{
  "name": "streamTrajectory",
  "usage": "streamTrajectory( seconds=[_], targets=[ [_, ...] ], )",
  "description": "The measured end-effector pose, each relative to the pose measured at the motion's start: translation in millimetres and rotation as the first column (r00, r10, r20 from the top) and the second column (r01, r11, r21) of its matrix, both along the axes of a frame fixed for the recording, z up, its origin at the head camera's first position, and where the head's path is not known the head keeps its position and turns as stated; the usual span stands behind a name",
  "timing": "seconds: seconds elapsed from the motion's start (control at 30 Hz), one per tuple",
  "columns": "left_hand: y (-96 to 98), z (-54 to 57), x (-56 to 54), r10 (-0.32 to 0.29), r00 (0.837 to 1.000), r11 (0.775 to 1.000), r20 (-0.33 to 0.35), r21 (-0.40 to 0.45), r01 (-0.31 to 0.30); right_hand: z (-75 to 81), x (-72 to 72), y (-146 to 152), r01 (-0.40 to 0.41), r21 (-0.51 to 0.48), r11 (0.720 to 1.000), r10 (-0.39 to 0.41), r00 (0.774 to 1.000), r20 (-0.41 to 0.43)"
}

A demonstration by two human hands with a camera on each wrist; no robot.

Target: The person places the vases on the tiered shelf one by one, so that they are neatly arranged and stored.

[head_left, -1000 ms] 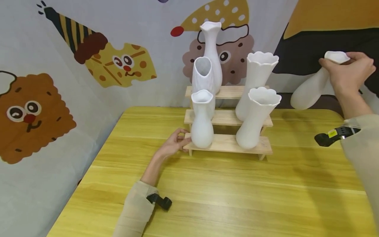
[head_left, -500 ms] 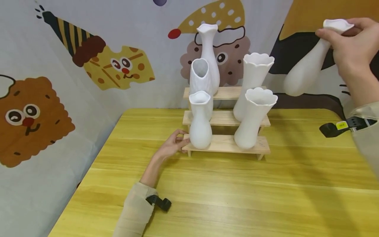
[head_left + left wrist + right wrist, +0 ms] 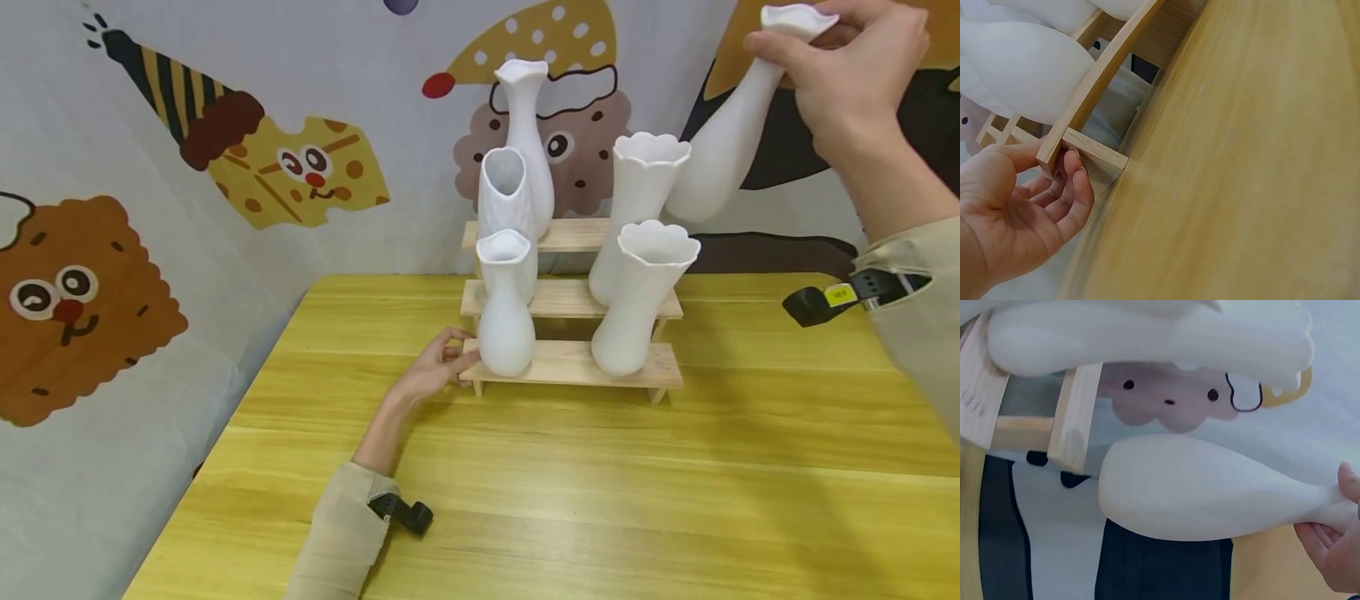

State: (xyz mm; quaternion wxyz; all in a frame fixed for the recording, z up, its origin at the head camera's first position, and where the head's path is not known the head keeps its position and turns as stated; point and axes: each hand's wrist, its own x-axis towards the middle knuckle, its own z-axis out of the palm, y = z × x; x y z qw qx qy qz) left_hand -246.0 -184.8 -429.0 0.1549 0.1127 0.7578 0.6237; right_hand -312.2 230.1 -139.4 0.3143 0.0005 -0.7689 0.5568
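High on the right in the head view, my right hand (image 3: 855, 75) grips a tall white vase (image 3: 720, 150) by its neck, just under the wavy rim. The vase tilts, its rounded base pointing down and left, near the right end of the top shelf. In the right wrist view the base of this vase (image 3: 1197, 487) hangs apart from the wooden shelf. My left hand (image 3: 431, 367) pinches the left end of the lowest step of a three-step wooden stand (image 3: 562, 364). In the left wrist view its thumb lies above the board (image 3: 1079, 106) and the curled fingers beneath.
Three white vases line the stand's left side: a short vase (image 3: 506, 325), a slant-mouthed vase (image 3: 504, 196) and a tall flared vase (image 3: 528, 142). Two scalloped vases, a front one (image 3: 637, 300) and a middle one (image 3: 637, 192), stand on the right. Behind the table (image 3: 570, 500) hangs a cartoon cloth.
My right hand has raised the vase and then brought it left, toward the top shelf behind the scalloped vases. The left hand keeps its hold on the stand.
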Motion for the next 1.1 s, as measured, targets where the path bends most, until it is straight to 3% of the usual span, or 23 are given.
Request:
streamTrajectory(
  seconds=[0.13, 0.3, 0.5, 0.73, 1.1],
  targets=[
    [-0.2, 0.1, 0.0, 0.001, 1.000, 1.000, 0.002, -0.001, -0.001, 5.5, -3.0, -12.6, -0.059, -0.017, 0.998, 0.059, 0.998, -0.008],
    [-1.0, 0.6, 1.4, 0.003, 1.000, 1.000, 0.002, 0.001, -0.003, 11.8, -2.5, -30.0, -0.075, -0.024, 0.997, 0.077, 0.996, 0.047],
    [-1.2, 0.4, 1.8, 0.005, 1.000, 1.000, 0.013, 0.011, -0.005, 13.5, -9.1, -41.0, -0.066, -0.009, 0.998, 0.067, 0.991, 0.114],
    [-1.1, 2.5, 2.5, -0.011, 1.000, 1.000, 0.008, 0.015, 0.011, 10.1, -20.7, -50.0, -0.037, 0.075, 0.996, 0.023, 0.984, 0.178],
    [-0.2, 2.3, 2.1, -0.002, 1.000, 1.000, 0.018, 0.020, 0.002, 6.3, -27.8, -65.3, -0.056, 0.136, 0.989, 0.020, 0.969, 0.248]
  ],
)
